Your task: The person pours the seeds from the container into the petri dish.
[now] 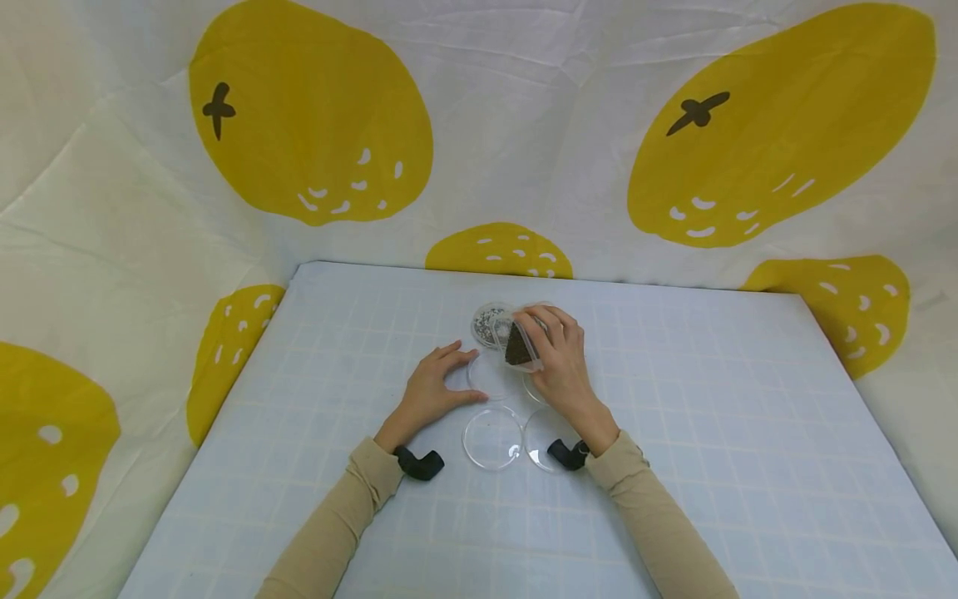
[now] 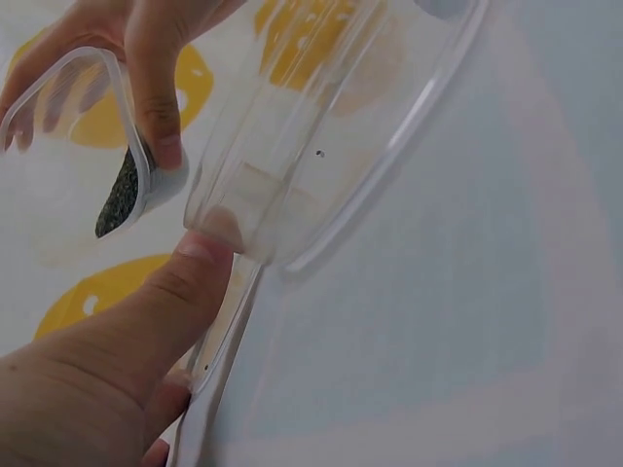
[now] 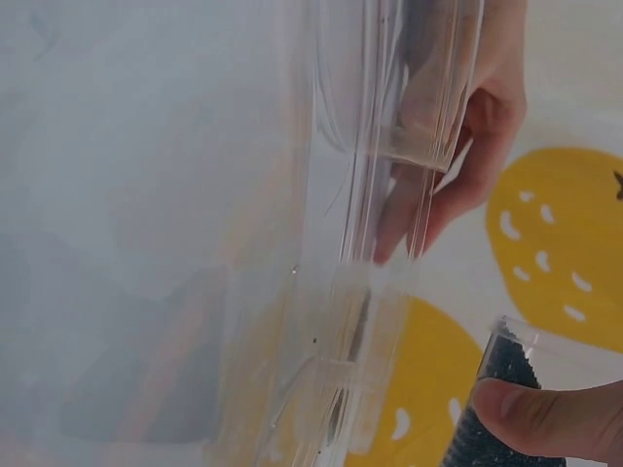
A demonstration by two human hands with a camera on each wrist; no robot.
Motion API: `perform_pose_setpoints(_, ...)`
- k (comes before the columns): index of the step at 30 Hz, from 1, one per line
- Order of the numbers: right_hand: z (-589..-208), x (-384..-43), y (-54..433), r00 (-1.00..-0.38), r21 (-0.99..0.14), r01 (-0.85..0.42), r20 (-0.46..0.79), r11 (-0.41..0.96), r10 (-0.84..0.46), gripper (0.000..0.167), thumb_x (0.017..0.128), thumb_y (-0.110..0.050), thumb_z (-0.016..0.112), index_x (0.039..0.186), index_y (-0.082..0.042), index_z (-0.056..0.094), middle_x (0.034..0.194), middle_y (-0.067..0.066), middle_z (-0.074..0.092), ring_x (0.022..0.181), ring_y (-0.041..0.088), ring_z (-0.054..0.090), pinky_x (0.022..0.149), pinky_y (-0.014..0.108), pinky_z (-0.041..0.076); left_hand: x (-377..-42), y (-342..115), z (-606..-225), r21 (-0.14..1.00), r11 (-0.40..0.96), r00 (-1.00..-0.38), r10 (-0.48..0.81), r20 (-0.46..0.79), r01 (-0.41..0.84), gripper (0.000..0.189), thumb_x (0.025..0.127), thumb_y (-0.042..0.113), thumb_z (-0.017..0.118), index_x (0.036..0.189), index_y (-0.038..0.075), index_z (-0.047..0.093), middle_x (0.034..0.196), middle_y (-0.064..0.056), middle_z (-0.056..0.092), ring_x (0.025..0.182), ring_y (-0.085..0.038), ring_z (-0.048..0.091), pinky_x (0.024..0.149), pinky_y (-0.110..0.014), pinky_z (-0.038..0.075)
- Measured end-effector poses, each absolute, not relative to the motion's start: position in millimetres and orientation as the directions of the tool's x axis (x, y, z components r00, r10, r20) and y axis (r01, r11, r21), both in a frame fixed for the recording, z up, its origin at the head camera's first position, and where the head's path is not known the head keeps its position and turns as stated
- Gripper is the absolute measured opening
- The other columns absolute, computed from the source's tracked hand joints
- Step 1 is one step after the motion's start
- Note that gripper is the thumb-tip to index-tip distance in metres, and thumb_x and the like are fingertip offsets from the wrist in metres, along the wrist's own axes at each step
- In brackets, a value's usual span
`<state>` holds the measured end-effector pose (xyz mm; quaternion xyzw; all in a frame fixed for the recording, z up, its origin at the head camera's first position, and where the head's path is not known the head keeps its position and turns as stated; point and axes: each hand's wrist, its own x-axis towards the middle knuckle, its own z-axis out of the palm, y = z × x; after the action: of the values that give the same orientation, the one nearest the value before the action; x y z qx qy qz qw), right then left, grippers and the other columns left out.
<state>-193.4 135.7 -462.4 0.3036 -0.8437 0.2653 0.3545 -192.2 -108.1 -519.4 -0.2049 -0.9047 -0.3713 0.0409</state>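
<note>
My left hand (image 1: 437,384) holds a clear round dish (image 1: 491,376) by its rim, with thumb and fingers on either side. In the left wrist view the thumb presses the edge of a clear dish wall. My right hand (image 1: 561,362) grips a small clear plastic container (image 1: 537,364) with dark grains (image 1: 516,345) inside. Tilted, the container hangs above the far side of the held dish. The right wrist view shows the thumb against the container's wall, the dark grains (image 3: 506,360) heaped behind it.
A dish of black-and-white bits (image 1: 486,323) sits just beyond. Two clear dishes, one left (image 1: 492,438) and one right (image 1: 540,437), lie nearer; the right wrist's black camera (image 1: 567,454) overlaps the latter. Another dish rim shows under the right hand. Patterned cloth (image 1: 524,125) hangs behind the table (image 1: 748,466).
</note>
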Motion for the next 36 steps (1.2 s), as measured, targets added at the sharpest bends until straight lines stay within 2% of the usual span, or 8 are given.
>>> perform_pose_setpoints(6, -462.9, -194.6, 135.0, -0.532, -0.215, -0.716, 0.784, 0.664, -0.320, 0.082, 0.061, 0.026, 0.058, 0.133, -0.012, 0.056, 0.133, 0.012, 0.051, 0.126, 0.037, 0.041, 0.092, 0.055, 0.038, -192.3, -108.0, -520.5, 0.654, 0.635, -0.909, 0.339, 0.244, 0.412, 0.077, 0.067, 0.048, 0.089, 0.134, 0.018, 0.064, 0.146, -0.012, 0.051, 0.137, -0.029, 0.044, 0.119, -0.045, 0.025)
perform_pose_setpoints(16, -463.2, -194.6, 135.3, -0.547, -0.223, -0.702, 0.777, 0.676, -0.312, 0.086, 0.057, 0.027, 0.054, 0.133, -0.013, 0.055, 0.133, 0.011, 0.051, 0.126, 0.035, 0.041, 0.090, 0.054, 0.039, -193.8, -108.5, -522.0, 0.634, 0.646, -0.903, 0.346, 0.255, 0.426, 0.078, 0.067, 0.049, 0.089, 0.134, 0.018, 0.064, 0.146, -0.011, 0.052, 0.137, -0.028, 0.045, 0.120, -0.043, 0.025)
perform_pose_setpoints(26, -464.0, -197.5, 135.4, -0.537, -0.223, -0.707, 0.786, 0.671, -0.305, 0.079, 0.063, 0.025, 0.060, 0.133, -0.012, 0.056, 0.133, 0.012, 0.052, 0.125, 0.036, 0.041, 0.088, 0.054, 0.038, -193.5, -108.4, -522.7, 0.640, 0.649, -0.909, 0.339, 0.242, 0.412, 0.078, 0.068, 0.050, 0.088, 0.135, 0.019, 0.063, 0.147, -0.011, 0.051, 0.137, -0.029, 0.044, 0.120, -0.045, 0.025)
perform_pose_setpoints(31, -460.1, -197.6, 134.2, -0.564, -0.239, -0.697, 0.765, 0.676, -0.311, 0.079, 0.065, 0.022, 0.063, 0.135, -0.013, 0.054, 0.135, 0.011, 0.050, 0.127, 0.035, 0.040, 0.093, 0.054, 0.038, -192.9, -108.3, -521.7, 0.643, 0.654, -0.915, 0.332, 0.230, 0.399, 0.078, 0.068, 0.050, 0.088, 0.135, 0.019, 0.063, 0.148, -0.012, 0.050, 0.137, -0.030, 0.044, 0.119, -0.047, 0.026)
perform_pose_setpoints(36, -458.7, -198.1, 132.7, -0.586, -0.252, -0.687, 0.746, 0.681, -0.315, 0.085, 0.060, 0.025, 0.057, 0.136, -0.013, 0.054, 0.135, 0.011, 0.050, 0.128, 0.034, 0.039, 0.094, 0.054, 0.037, -192.0, -107.8, -520.4, 0.640, 0.655, -0.913, 0.335, 0.231, 0.402, 0.077, 0.068, 0.049, 0.088, 0.134, 0.019, 0.064, 0.148, -0.013, 0.050, 0.137, -0.031, 0.044, 0.119, -0.048, 0.026)
